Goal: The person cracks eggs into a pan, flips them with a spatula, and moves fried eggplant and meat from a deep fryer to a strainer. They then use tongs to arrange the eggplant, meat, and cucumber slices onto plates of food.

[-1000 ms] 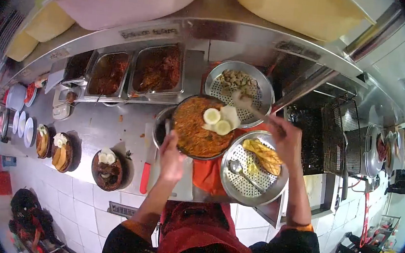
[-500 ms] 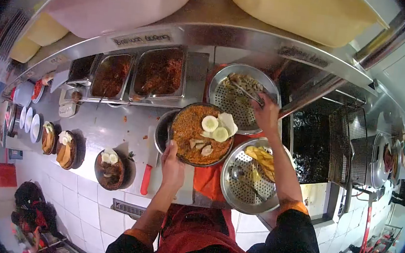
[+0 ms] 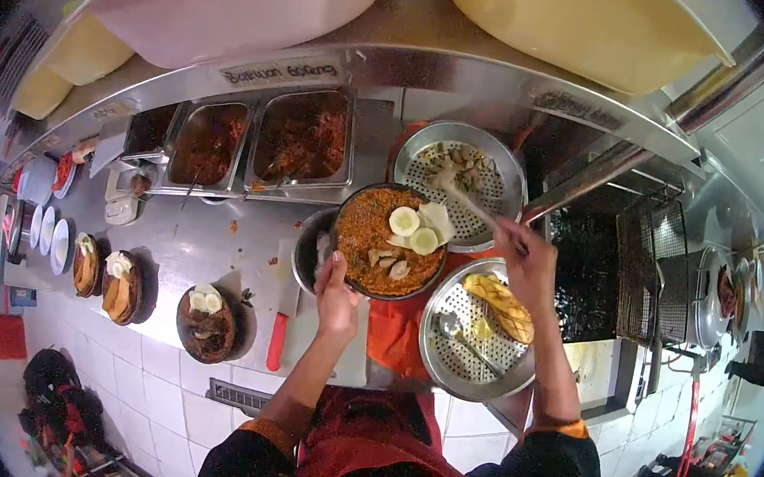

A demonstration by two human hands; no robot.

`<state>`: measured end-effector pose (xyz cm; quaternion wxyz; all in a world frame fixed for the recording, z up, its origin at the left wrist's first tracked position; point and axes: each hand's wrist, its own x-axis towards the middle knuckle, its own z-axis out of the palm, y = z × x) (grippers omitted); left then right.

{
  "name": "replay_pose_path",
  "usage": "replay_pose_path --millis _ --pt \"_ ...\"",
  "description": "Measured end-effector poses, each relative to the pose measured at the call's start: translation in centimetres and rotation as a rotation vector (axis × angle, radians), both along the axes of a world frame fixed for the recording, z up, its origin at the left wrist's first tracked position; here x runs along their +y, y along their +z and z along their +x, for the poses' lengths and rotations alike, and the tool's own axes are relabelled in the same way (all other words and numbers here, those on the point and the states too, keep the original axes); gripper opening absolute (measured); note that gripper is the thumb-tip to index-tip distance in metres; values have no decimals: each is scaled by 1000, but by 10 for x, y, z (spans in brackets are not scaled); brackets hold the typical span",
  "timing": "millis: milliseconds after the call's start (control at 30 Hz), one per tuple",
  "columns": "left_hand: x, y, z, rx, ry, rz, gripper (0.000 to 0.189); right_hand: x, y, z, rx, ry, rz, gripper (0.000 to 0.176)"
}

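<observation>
My left hand (image 3: 337,297) grips the near left rim of a dark round dish (image 3: 347,277), thumb on top. Orange-brown sauce (image 3: 369,228) covers it, topped with cucumber slices (image 3: 404,220), a pale leaf and several greyish pieces. My right hand (image 3: 530,262) is closed around the handle of a long metal spoon (image 3: 487,217). The spoon's head is blurred by motion over the far perforated pan (image 3: 410,153), where small grey-brown food pieces (image 3: 468,168) lie. Below my right forearm, a nearer perforated pan (image 3: 432,337) holds yellow scored pieces (image 3: 500,307) and another spoon (image 3: 473,343).
Trays of red sambal-like food (image 3: 302,142) stand at the back left. Dark plates with food (image 3: 207,323) line the counter's left side, near a red-handled knife (image 3: 277,341). A fryer (image 3: 585,260) with wire baskets (image 3: 643,275) is at the right. A shelf edge (image 3: 400,63) crosses above.
My right hand has drawn back toward me and right, with the spoon extended over the far pan. The dish in my left hand has shifted slightly right and up.
</observation>
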<state>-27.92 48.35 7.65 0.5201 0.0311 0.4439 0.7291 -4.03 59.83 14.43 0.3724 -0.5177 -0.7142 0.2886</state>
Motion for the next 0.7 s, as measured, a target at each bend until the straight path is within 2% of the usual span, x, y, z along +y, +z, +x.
replay_pose_path --millis 100,200,233,300,367,433,500,633,700 --pt "3 2 3 -13 -8 43 31 -41 31 -7 -52 134 -115 24" --pt "1 7 3 -44 10 5 30 -34 21 0 37 31 -118 27" --pt "-2 6 2 -42 15 4 30 -21 20 1 90 3 -228 31" --pt "-9 2 -4 -28 20 -5 29 26 -26 6 -151 7 53 32" --pt "-14 -9 -8 -22 36 9 30 64 -60 -8 -304 2 206 26" --pt "-17 -6 -9 -17 55 22 30 90 -97 -23 -329 26 195 27" --pt "-19 11 -7 -12 38 42 30 94 -103 -33 -389 24 209 26" --pt "-18 2 -9 31 56 43 30 95 -103 -14 -208 33 195 24" --pt "-13 9 -7 -13 70 46 30 84 -91 -1 -1 82 79 21"
